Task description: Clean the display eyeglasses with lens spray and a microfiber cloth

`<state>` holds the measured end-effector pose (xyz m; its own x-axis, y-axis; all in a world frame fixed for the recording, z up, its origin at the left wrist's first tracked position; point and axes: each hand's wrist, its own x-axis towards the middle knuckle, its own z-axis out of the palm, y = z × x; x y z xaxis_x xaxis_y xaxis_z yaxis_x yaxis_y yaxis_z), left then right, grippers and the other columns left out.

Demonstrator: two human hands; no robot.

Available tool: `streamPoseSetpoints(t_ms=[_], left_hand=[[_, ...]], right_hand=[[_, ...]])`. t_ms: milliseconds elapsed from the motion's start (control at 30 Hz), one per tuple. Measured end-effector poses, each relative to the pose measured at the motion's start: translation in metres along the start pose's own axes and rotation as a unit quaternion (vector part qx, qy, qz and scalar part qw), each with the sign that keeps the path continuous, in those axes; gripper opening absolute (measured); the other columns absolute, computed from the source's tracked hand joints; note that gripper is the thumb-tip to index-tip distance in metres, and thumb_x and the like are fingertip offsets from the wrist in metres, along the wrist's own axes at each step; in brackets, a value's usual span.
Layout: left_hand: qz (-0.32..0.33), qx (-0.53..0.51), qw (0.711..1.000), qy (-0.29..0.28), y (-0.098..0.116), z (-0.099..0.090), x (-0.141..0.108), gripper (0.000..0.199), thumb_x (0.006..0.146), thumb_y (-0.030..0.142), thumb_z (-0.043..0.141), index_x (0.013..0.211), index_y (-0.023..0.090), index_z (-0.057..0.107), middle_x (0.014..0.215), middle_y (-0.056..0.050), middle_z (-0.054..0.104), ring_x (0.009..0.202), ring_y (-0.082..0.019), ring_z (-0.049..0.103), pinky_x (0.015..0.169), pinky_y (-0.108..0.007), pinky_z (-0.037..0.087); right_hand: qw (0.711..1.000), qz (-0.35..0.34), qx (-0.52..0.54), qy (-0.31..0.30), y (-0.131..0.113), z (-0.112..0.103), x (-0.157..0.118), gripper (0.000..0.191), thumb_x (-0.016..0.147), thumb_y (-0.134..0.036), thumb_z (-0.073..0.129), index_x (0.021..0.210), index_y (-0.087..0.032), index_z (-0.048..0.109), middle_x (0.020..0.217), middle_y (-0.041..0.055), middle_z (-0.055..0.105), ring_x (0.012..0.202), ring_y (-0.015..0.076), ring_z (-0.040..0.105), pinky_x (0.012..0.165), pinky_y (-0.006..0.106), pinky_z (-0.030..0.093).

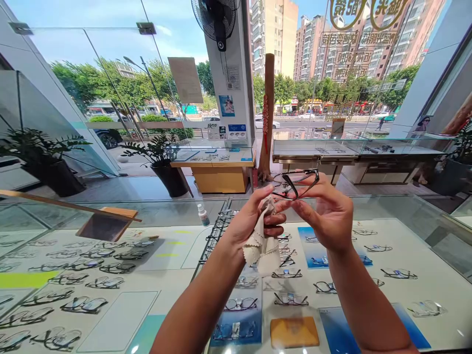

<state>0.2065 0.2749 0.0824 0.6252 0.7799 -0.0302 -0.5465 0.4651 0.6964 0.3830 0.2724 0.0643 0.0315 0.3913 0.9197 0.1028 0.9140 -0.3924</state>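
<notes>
A pair of dark-framed eyeglasses (pixel 291 186) is held up over the glass counter, its temples partly folded. My right hand (pixel 328 211) pinches the frame between thumb and fingers at its right side. My left hand (pixel 254 216) is closed around a beige cleaning cloth (pixel 261 253) with zigzag edges, which hangs below the fingers. The left thumb and fingertips meet the left part of the glasses; whether cloth lies between them and the lens is hard to see.
Below my hands, a glass display case (pixel 387 280) holds several glasses and an orange-brown case (pixel 294 332). A small white bottle (pixel 203 215) stands on the glass, left of my hands. A wood-framed mirror (pixel 106 223) is farther left. Beyond are potted plants (pixel 173 177) and a wooden display cabinet (pixel 221 178).
</notes>
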Motion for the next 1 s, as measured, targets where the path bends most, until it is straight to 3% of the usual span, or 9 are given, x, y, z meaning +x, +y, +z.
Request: streamPoseSetpoints(t_ms=[167,300,367,433,567,667,767,867,1000], left_hand=[[-0.004,0.034,0.999,0.001,-0.002,-0.002,0.001,0.041,0.086,0.051,0.081,0.081,0.015,0.061,0.057,0.009,0.039,0.044,-0.001,0.019,0.041,-0.011,0.026],[0.019,0.127,0.991,0.043,-0.005,-0.003,0.001,0.049,0.082,0.062,0.084,0.089,0.018,0.062,0.064,0.006,0.046,0.047,-0.005,0.031,0.042,-0.015,0.027],[0.091,0.216,0.967,0.097,-0.003,-0.006,0.000,0.052,0.081,0.065,0.084,0.097,0.020,0.063,0.073,0.002,0.056,0.052,-0.008,0.044,0.046,-0.019,0.036],[0.221,0.341,0.896,0.179,0.005,-0.011,-0.006,0.054,0.080,0.062,0.088,0.107,0.023,0.063,0.088,-0.002,0.064,0.062,-0.011,0.054,0.052,-0.022,0.043],[0.369,0.572,0.671,0.293,0.030,-0.023,-0.037,0.039,0.084,0.052,0.087,0.100,0.024,0.066,0.085,-0.002,0.065,0.064,-0.013,0.052,0.052,-0.024,0.038],[0.367,0.624,0.626,0.290,0.042,-0.024,-0.067,0.032,0.092,0.052,0.079,0.088,0.023,0.065,0.066,0.002,0.056,0.055,-0.013,0.045,0.047,-0.026,0.030],[0.359,0.642,0.613,0.290,0.045,-0.017,-0.090,0.032,0.092,0.052,0.079,0.086,0.024,0.065,0.058,0.003,0.051,0.051,-0.013,0.042,0.047,-0.027,0.029],[0.302,0.679,0.612,0.271,0.045,-0.010,-0.103,0.031,0.093,0.053,0.077,0.087,0.024,0.066,0.057,0.004,0.051,0.050,-0.014,0.042,0.048,-0.028,0.031],[0.214,0.750,0.585,0.221,0.049,-0.011,-0.106,0.029,0.094,0.050,0.073,0.083,0.024,0.068,0.064,0.000,0.061,0.053,-0.016,0.050,0.050,-0.029,0.033]], right_hand=[[1.000,0.006,-0.024,0.012,-0.003,0.003,-0.001,0.009,0.090,-0.033,0.085,0.097,-0.038,0.083,0.111,0.0007,0.084,0.122,0.0309,0.073,0.110,0.058,0.055],[0.999,-0.002,-0.026,0.046,-0.005,0.005,-0.002,0.011,0.092,-0.029,0.084,0.098,-0.038,0.082,0.108,0.0004,0.083,0.114,0.0285,0.074,0.107,0.055,0.057],[0.998,0.006,-0.037,0.060,-0.006,0.004,-0.002,0.010,0.091,-0.030,0.084,0.097,-0.037,0.082,0.106,0.0002,0.083,0.111,0.0281,0.074,0.105,0.054,0.058],[0.996,0.012,-0.051,0.068,-0.006,0.002,-0.001,0.008,0.091,-0.031,0.085,0.095,-0.037,0.082,0.103,0.0002,0.082,0.109,0.0282,0.075,0.103,0.053,0.059],[0.996,0.020,-0.087,0.011,-0.001,-0.007,0.003,0.005,0.094,-0.030,0.081,0.096,-0.035,0.082,0.105,0.0007,0.082,0.108,0.0267,0.074,0.101,0.049,0.057],[0.985,0.039,-0.141,-0.095,0.012,-0.011,0.005,0.005,0.097,-0.030,0.076,0.097,-0.031,0.081,0.108,0.0028,0.081,0.108,0.0251,0.072,0.100,0.046,0.055],[0.940,0.083,-0.204,-0.262,0.033,-0.007,0.003,0.009,0.098,-0.029,0.074,0.090,-0.027,0.079,0.106,0.0040,0.079,0.102,0.0237,0.071,0.093,0.042,0.052],[0.852,0.129,-0.270,-0.430,0.062,0.007,-0.007,0.014,0.099,-0.026,0.072,0.087,-0.023,0.079,0.099,0.0038,0.077,0.096,0.0226,0.068,0.086,0.038,0.048],[0.733,0.170,-0.359,-0.552,0.100,0.032,-0.027,0.010,0.096,-0.020,0.074,0.090,-0.020,0.082,0.107,0.0072,0.079,0.100,0.0244,0.069,0.087,0.037,0.044]])
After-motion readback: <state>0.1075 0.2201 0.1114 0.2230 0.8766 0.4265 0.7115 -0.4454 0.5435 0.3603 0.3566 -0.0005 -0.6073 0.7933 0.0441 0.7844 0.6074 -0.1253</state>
